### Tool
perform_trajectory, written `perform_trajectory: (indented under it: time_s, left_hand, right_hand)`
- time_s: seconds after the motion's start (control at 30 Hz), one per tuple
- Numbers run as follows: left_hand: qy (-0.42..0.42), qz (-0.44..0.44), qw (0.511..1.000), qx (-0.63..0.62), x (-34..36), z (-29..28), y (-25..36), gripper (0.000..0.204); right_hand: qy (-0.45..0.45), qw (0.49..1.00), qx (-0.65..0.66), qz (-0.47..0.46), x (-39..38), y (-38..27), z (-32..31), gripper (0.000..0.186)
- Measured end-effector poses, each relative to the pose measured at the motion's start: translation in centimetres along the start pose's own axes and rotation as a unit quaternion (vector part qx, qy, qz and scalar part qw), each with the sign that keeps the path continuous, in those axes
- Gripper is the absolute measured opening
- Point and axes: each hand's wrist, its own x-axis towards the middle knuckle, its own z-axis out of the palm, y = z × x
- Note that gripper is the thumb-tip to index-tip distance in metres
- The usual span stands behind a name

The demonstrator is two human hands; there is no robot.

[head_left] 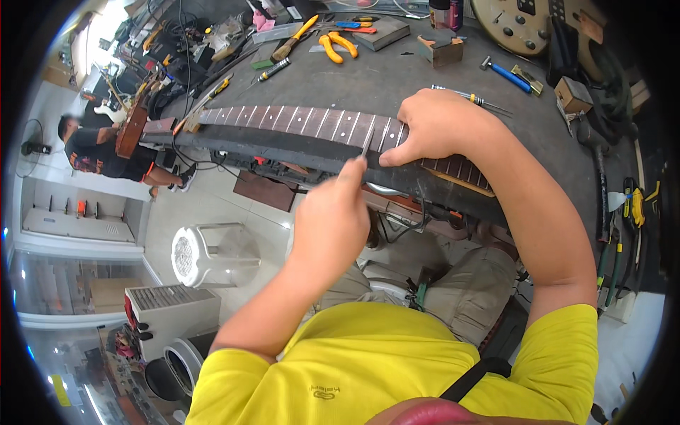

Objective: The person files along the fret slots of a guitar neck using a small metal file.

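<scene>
A guitar neck (287, 119) with a dark fretboard, metal frets and pale dot inlays lies across the near edge of the workbench. My right hand (443, 127) is clasped over it toward its right end, the thumb on the near side and the fingers toward the far side. In my closed left hand (331, 216) is a slim metal file (367, 140). Its thin blade lies over the frets just left of my right thumb. The file's handle is hidden inside my fist.
Beyond the neck lie yellow-handled pliers (338, 47), a brush (294, 39), a small wooden block (440, 51) and a blue-handled hammer (510, 74). A guitar body (513, 28) rests at the far right. A white stool (212, 255) stands left; another person (106, 145) is farther off.
</scene>
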Motion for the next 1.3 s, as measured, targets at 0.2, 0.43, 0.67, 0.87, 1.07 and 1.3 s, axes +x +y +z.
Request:
perform_trajectory:
  time_s: [0.2,0.43,0.67,0.87,1.07,1.3]
  left_hand:
    - [-0.023,-0.038,0.998,0.034,4.8,0.0,0.4,0.017]
    - [-0.004,-0.035,0.999,0.021,-1.1,-0.6,0.4,0.021]
    - [0.005,0.018,0.999,0.036,0.1,1.0,-0.8,0.032]
    - [0.012,0.003,1.0,0.023,1.6,0.6,-0.3,0.026]
    - [0.059,0.006,0.998,-0.02,-3.0,1.0,-0.9,0.026]
    - [0.029,-0.018,0.999,-0.04,0.2,0.7,-0.7,0.025]
  right_hand:
    - [-0.04,0.999,-0.033,0.012,0.4,-1.6,-0.9,0.08]
    - [0.002,1.0,-0.021,-0.002,0.3,-0.6,-0.2,0.078]
    - [-0.045,0.998,-0.039,0.024,0.0,-0.6,-0.7,0.081]
    - [-0.045,0.998,-0.039,0.016,0.2,-1.6,-1.1,0.081]
    - [0.001,1.0,-0.023,0.006,0.6,-0.7,0.3,0.077]
    - [-0.059,0.997,-0.035,0.033,0.6,-1.3,-0.8,0.079]
